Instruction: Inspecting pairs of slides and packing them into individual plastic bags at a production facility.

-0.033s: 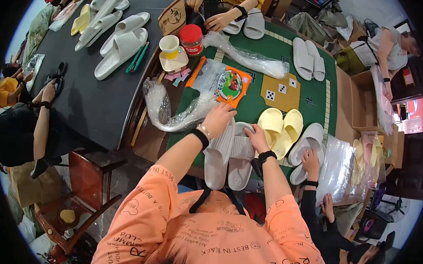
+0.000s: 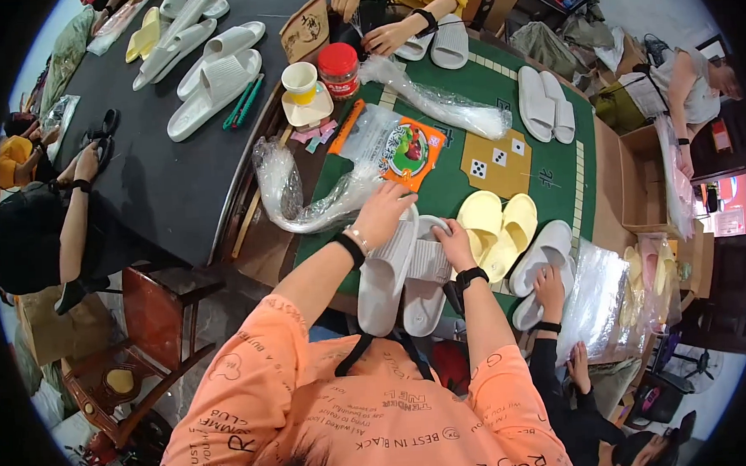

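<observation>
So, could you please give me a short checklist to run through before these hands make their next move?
1. Left hand at the far end of the left grey slipper: ok.
2. Right hand at the right grey slipper: ok.
3. Grey slippers side by side, heels toward the wearer: ok.
4. Firmness of either grip: cannot tell.
5. Free space beyond the left fingertips: not ok, the orange-edged bag lies right there.

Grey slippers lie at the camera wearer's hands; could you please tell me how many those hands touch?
2: the left slipper, at the left hand, and the right slipper beside it, at the right hand. Any beneath would be hidden.
</observation>
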`<state>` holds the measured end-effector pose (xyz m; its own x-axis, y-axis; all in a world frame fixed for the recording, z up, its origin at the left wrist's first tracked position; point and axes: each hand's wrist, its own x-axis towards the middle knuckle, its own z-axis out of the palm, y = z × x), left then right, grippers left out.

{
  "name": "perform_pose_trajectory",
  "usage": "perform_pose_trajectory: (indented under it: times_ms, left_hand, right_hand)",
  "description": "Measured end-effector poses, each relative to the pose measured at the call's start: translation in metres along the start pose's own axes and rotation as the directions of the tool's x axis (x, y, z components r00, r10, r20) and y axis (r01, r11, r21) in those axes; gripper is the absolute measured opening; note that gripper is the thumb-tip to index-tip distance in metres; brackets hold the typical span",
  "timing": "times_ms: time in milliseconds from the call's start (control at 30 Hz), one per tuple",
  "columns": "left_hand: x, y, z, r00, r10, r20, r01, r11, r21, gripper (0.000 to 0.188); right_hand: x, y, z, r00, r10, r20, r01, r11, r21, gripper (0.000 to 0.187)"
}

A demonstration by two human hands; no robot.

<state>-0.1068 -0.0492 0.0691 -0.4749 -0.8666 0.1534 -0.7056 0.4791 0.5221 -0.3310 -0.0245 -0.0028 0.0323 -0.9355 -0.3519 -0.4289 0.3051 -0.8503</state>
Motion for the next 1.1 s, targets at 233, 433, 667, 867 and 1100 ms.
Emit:
perform_pose_trajectory:
  times_ms: [233,433,667,867,1100]
  left_hand:
    - [-0.076,-0.040,-0.018,0.876,-0.397,-0.273,0.409,0.913,-0.014,0.071]
    - [-0.088,-0.083,0.011,0.849,-0.522,-0.085,0.529,0.841,0.111,0.055]
    - [-0.093,-0.085,0.007,0.841,-0.533,-0.095,0.537,0.843,0.023,0.037]
    - [-0.088,-0.064,-0.012,0.855,-0.465,-0.231,0.487,0.872,0.047,0.066]
    - [-0.074,-0.085,-0.010,0.807,-0.564,-0.177,0.499,0.811,-0.307,0.054]
  right_hand:
    - [-0.021,-0.031,0.014,0.899,-0.310,-0.309,0.205,0.923,-0.327,0.029]
    - [-0.053,-0.070,0.062,0.833,-0.484,0.268,0.536,0.587,-0.606,0.052]
    - [-0.013,-0.091,0.081,0.839,-0.526,0.137,0.489,0.621,-0.612,0.040]
    - [0.059,-0.092,0.090,0.855,-0.519,-0.016,0.414,0.701,-0.581,0.032]
    - [0.078,-0.091,0.098,0.837,-0.538,0.102,0.466,0.601,-0.649,0.013]
